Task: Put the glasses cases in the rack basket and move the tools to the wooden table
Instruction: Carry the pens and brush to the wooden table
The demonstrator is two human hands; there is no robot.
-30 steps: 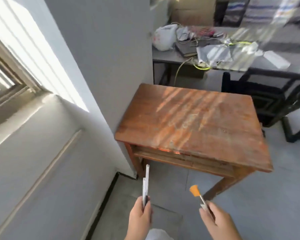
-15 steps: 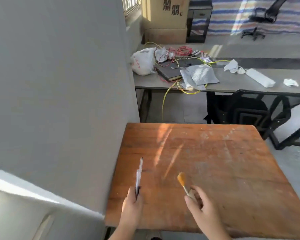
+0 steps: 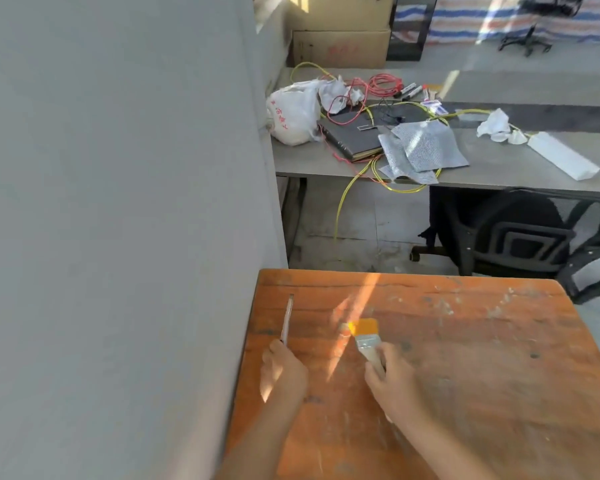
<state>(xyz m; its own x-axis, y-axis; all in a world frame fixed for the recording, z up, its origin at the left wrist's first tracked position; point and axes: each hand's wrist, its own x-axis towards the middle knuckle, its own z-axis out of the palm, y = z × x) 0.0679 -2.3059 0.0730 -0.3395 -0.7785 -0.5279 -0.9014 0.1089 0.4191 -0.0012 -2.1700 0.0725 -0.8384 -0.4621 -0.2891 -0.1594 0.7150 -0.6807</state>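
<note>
The worn wooden table [image 3: 465, 358] fills the lower right of the head view. My left hand [image 3: 283, 372] is over its left part, closed on a thin, flat silver tool [image 3: 287, 318] that points away from me, low over the top. My right hand [image 3: 394, 386] grips the handle of a small paintbrush [image 3: 365, 336] with orange bristles and a metal ferrule; the bristles lie flat against the tabletop. No glasses cases or rack basket are in view.
A grey wall [image 3: 118, 220] stands directly left of the wooden table. Beyond it is a grey desk [image 3: 326, 161] cluttered with a plastic bag, cables, a dark notebook [image 3: 352, 135] and papers. A black chair [image 3: 513, 233] sits under the desk; cardboard boxes [image 3: 340, 46] stand behind.
I have come up to the wooden table. Both hands went forward and down over it, and the brush tipped from upright to flat on the top.
</note>
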